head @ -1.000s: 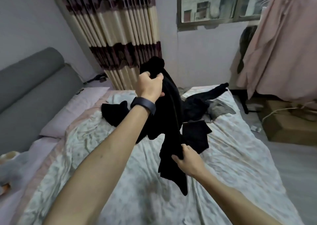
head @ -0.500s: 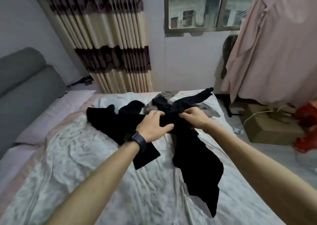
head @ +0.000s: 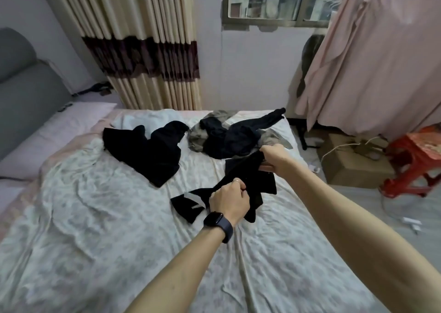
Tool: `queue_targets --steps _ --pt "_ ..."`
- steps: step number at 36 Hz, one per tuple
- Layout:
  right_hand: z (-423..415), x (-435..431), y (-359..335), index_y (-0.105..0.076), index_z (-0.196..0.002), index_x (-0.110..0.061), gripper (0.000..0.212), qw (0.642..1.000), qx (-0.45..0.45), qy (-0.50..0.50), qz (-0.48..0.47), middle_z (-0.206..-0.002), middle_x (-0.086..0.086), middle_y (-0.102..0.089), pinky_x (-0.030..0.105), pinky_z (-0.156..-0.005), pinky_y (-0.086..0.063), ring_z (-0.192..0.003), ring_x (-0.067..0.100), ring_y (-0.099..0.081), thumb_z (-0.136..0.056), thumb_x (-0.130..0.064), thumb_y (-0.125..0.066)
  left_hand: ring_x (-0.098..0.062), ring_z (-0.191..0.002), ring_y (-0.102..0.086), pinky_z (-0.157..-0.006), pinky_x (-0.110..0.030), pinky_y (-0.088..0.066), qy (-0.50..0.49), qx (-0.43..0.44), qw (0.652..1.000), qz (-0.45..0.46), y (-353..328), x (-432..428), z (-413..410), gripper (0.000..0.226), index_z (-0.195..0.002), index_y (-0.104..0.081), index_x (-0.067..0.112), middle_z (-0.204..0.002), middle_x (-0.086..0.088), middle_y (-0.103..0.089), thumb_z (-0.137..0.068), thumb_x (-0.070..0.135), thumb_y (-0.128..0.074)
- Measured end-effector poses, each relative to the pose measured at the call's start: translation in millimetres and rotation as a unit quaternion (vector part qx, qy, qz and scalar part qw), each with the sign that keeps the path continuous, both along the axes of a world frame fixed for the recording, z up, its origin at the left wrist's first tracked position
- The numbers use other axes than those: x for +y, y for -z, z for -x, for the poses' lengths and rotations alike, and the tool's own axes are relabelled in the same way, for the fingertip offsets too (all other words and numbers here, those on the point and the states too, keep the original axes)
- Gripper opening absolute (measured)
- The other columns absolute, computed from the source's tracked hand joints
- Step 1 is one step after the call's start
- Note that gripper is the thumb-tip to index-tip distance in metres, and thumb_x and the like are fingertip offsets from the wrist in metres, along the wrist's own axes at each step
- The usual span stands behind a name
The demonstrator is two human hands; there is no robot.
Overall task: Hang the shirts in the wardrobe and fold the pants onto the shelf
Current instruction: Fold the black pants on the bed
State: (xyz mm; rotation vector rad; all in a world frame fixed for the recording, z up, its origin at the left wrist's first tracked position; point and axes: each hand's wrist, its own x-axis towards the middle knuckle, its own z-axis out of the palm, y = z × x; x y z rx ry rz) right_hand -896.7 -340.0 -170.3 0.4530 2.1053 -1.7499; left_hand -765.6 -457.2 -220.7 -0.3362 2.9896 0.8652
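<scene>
A black garment [head: 253,181] lies bunched on the bed [head: 119,241] in front of me. My left hand [head: 230,199], with a dark watch on the wrist, grips its near edge. My right hand [head: 274,156] grips its far upper corner, just right of the left hand. A second black garment [head: 148,149] is spread out to the left. Further back lies a heap of dark and grey clothes [head: 229,136]. Whether the held piece is a shirt or pants is unclear.
A grey headboard [head: 26,83] and pillow [head: 55,131] are at the left. A striped curtain [head: 143,45] hangs behind the bed. A pink cloth [head: 381,57] hangs at the right above a cardboard box [head: 353,165] and a red stool [head: 415,165].
The black garment went from held up in the air to lying on the bed. Both hands have drawn it toward me and to the right, now bunched between them.
</scene>
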Motion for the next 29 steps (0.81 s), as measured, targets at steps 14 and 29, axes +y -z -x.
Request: queue_targets --steps 14,29 --pt "-10.9 62.5 12.9 -0.055 -0.087 -0.007 0.012 0.995 0.023 0.066 -0.071 -0.101 0.017 -0.064 0.033 -0.065 -0.060 -0.081 0.025 -0.067 -0.099 -0.009 -0.055 -0.027 -0.098 -0.066 -0.076 -0.039 -0.054 0.002 0.091 0.996 -0.010 14.8 -18.1 13.7 0.021 -0.116 -0.062 0.030 -0.103 0.000 -0.071 -0.097 0.039 -0.059" --pt "-49.0 23.8 -16.1 -0.063 -0.085 -0.033 0.012 0.853 0.378 -0.211 -0.293 -0.064 -0.014 -0.059 0.032 -0.062 -0.045 -0.064 0.008 -0.057 -0.085 -0.035 -0.075 -0.002 -0.088 -0.067 -0.085 -0.033 -0.054 0.117 0.090 0.981 -0.126 -71.0 -55.4 68.7 0.030 -0.096 -0.060 0.037 -0.085 0.018 -0.073 -0.075 0.044 -0.080"
